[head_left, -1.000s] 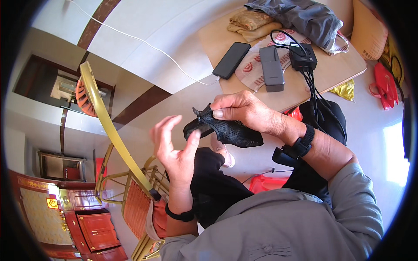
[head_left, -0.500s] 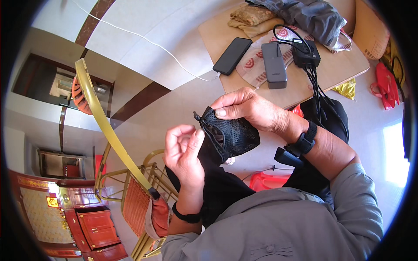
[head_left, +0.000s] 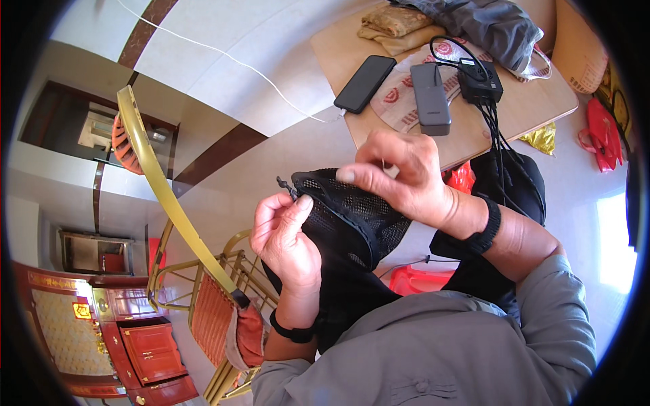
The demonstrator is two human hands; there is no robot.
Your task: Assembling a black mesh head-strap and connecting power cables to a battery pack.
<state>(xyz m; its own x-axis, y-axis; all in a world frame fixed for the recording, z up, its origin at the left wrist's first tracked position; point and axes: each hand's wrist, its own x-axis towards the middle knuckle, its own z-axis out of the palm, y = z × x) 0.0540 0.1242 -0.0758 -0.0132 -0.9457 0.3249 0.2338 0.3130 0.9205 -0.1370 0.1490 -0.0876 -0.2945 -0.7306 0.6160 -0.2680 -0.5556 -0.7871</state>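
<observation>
A black mesh drawstring bag (head_left: 349,220) hangs in front of me above my lap, spread wide along its hem. My left hand (head_left: 288,240) pinches the rim between thumb and fingers, close to the small knotted cord end (head_left: 284,184). Over the bag's far right part is my right hand (head_left: 409,179), its thumb stretched out and apart from the curled fingers, with nothing visible held in it. That hand covers some of the mesh, so whether it touches the bag is unclear. What the bag may contain cannot be seen.
Ahead, a wooden table (head_left: 535,111) bears a black phone (head_left: 365,84), a grey power bank (head_left: 430,100), a black cable box (head_left: 481,80) and folded clothes (head_left: 467,27). Cables hang off its edge beside my right knee. A yellow-framed chair (head_left: 227,318) stands at my left.
My right hand has let go of the bag's rim and drawn right, its fingers now apart. The bag has swung lower and spread wider, while my left hand has closed on its edge.
</observation>
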